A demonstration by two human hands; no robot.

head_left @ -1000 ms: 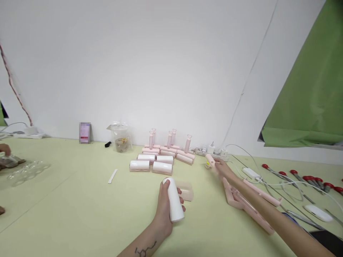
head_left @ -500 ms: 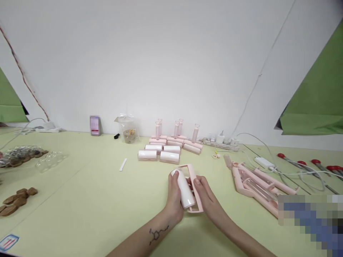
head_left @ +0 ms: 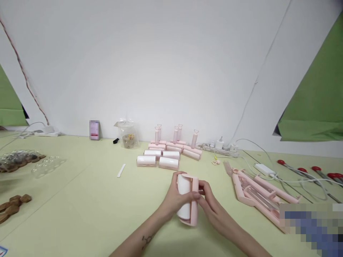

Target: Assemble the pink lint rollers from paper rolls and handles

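Between my two hands is a white lint roller refill point(head_left: 183, 208) standing inside a pink lint roller frame point(head_left: 194, 210). My left hand point(head_left: 175, 196) wraps the white roll, its thumb reaching across to the pink frame. On the frame's outer side, my right hand point(head_left: 210, 203) grips the pink back with bent fingers. Beyond my hands lie several white rolls point(head_left: 168, 163) in clear wrap. Behind them stand several assembled pink lint rollers point(head_left: 192, 151) with upright handles. To the right, a pile of pink frames and handles point(head_left: 257, 192) rests on the table.
A white strip point(head_left: 121, 170) lies left of the rolls. At the wall stand a phone point(head_left: 94, 130) and a bagged tape roll point(head_left: 128, 137). A power strip point(head_left: 221, 149), cables and red-ended rods point(head_left: 302, 170) are at right; brown pieces point(head_left: 14, 207) are at left.
The roll has gone from beside the pink frame to seated within it. My left thumb has moved across onto the frame, and the piece stands more upright.
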